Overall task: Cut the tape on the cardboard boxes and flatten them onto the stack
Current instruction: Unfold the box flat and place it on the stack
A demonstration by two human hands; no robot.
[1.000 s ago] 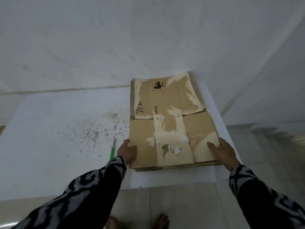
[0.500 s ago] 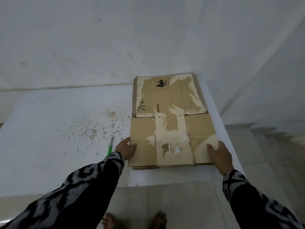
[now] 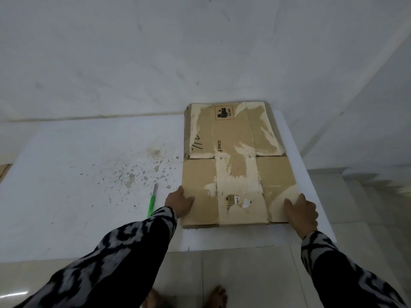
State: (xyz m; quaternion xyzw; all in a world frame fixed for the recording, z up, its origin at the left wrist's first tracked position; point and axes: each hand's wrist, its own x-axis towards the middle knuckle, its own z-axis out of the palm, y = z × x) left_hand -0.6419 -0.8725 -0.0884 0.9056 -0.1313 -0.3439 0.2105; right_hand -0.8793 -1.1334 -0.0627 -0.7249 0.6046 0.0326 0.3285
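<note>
Head view: left hand [image 3: 180, 202] and right hand [image 3: 300, 213], set apart, press the flattened box [image 3: 235, 165] flat-fingered; uneven pushing could skew the stack

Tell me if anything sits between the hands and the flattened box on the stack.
Nothing visible does. The left hand and right hand already rest on the near corners of the flattened box, which lies on the stack. The green knife lies off to the left, clear of both.
</note>
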